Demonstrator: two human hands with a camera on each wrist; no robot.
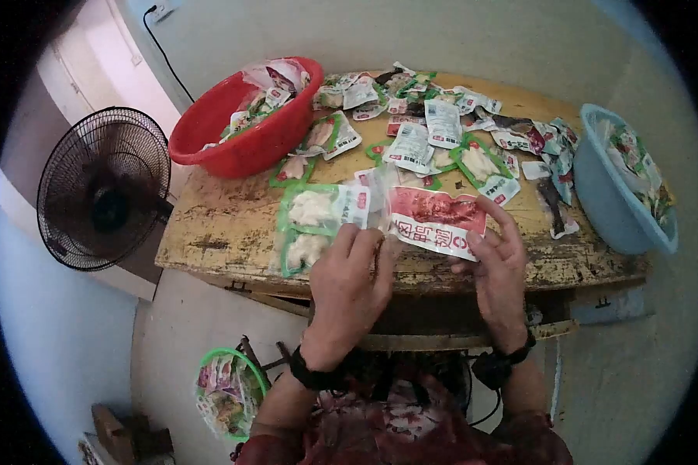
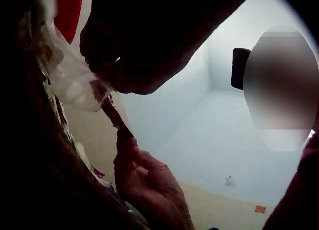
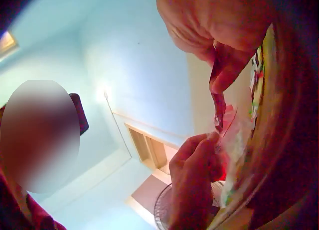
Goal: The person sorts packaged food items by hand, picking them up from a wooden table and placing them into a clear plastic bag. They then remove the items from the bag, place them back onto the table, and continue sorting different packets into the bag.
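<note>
My right hand (image 1: 502,267) pinches the right end of a red-and-white snack packet (image 1: 434,215) with large printed characters, its thumb on the front. The packet's left end meets the mouth of a clear plastic bag (image 1: 383,186). That bag's edge is pinched by my left hand (image 1: 347,275), just left of the packet. In the left wrist view, the crumpled clear bag (image 2: 75,85) hangs at the left fingertips, which are dark there. Beneath and left of the left hand lie two green-edged packets with pale contents (image 1: 312,209), one above the other.
Many food packets (image 1: 411,147) are spread over the back of the worn yellow table (image 1: 202,221). A red basin (image 1: 244,155) and a blue basin (image 1: 609,201) hold more. A black fan (image 1: 105,190) stands left; a green-rimmed basket (image 1: 260,372) sits below the table.
</note>
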